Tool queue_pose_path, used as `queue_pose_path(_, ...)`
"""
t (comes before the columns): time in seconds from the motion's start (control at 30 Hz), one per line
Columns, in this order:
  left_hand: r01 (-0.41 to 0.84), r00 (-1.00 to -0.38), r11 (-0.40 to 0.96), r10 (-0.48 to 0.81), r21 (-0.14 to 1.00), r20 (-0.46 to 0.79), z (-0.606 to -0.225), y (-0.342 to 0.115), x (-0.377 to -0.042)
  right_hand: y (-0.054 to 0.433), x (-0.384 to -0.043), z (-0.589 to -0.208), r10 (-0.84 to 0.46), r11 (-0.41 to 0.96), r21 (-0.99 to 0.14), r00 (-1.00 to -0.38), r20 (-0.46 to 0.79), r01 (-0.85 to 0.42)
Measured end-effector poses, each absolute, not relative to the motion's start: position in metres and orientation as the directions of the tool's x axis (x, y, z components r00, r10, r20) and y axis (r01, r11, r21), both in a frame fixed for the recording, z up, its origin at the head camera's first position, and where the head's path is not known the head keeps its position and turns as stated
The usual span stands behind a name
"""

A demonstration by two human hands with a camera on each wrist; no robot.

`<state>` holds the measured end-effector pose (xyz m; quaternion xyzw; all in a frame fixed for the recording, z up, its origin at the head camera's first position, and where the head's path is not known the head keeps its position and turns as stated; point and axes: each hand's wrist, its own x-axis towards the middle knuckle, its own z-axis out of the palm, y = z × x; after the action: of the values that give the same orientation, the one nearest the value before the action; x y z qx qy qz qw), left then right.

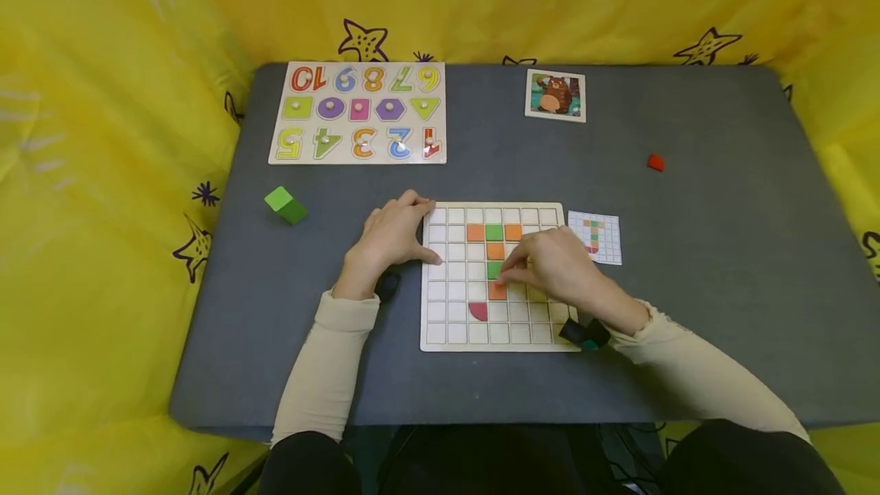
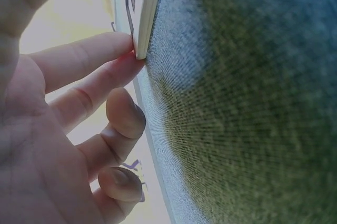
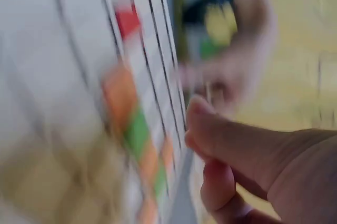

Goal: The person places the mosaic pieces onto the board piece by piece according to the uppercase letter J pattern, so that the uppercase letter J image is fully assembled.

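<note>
A white gridded wooden board [image 1: 440, 334] lies in front of me, with orange [image 1: 497, 291] and green square tiles [image 1: 493, 232] set in a T shape and a red quarter-round tile [image 1: 477, 312] below them. At its upper left edge my left hand [image 1: 392, 239] steadies the board, thumb over the rim; in the left wrist view two fingertips [image 2: 124, 50] touch the board's edge. Over the tiles hovers my right hand [image 1: 557, 262], fingers loosely bent and thumb close to them. Nothing shows between its fingertips in the blurred right wrist view.
Right of the board lies a small pattern card [image 1: 608, 239]; farther off is a red quarter-round piece [image 1: 655, 163]. A number puzzle board [image 1: 357, 121] sits at the back left, a green block [image 1: 285, 205] in front of it. A bear picture puzzle [image 1: 555, 96] lies at the back.
</note>
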<state>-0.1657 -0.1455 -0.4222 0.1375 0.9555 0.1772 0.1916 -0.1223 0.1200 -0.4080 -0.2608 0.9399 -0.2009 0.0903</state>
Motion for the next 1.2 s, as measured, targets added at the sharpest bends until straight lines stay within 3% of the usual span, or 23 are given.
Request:
queue_pose_path(0.2, 0.204, -0.893, 0.897, 0.335, 0.392, -0.302, -0.424, -0.145, -0.165, 0.179, -0.162, -0.409, -0.400, 0.826, -0.448, -0.915, -0.040, -0.342)
queue_pose_path(0.43, 0.195, -0.893, 0.899, 0.328, 0.392, -0.308, -0.424, -0.145, -0.165, 0.249, -0.197, -0.419, -0.109, 0.941, -0.329, -0.991, -0.076, -0.078)
queue_pose_path(0.7, 0.194, -0.895, 0.897, 0.327, 0.397, -0.302, -0.425, -0.144, -0.164, 0.312, -0.234, -0.429, 0.201, 0.932, -0.267, -0.962, -0.185, 0.246)
queue_pose_path(0.83, 0.190, -0.893, 0.896, 0.327, 0.400, -0.309, -0.425, -0.144, -0.163, 0.322, -0.244, -0.432, 0.249, 0.911, -0.274, -0.940, -0.232, 0.309)
queue_pose_path(1.03, 0.187, -0.895, 0.897, 0.324, 0.400, -0.307, -0.425, -0.144, -0.163, 0.324, -0.254, -0.430, 0.232, 0.917, -0.257, -0.932, -0.279, 0.305)
queue_pose_path(1.2, 0.194, -0.897, 0.898, 0.326, 0.395, -0.298, -0.425, -0.145, -0.164, 0.322, -0.256, -0.428, 0.261, 0.895, -0.295, -0.929, -0.264, 0.335)
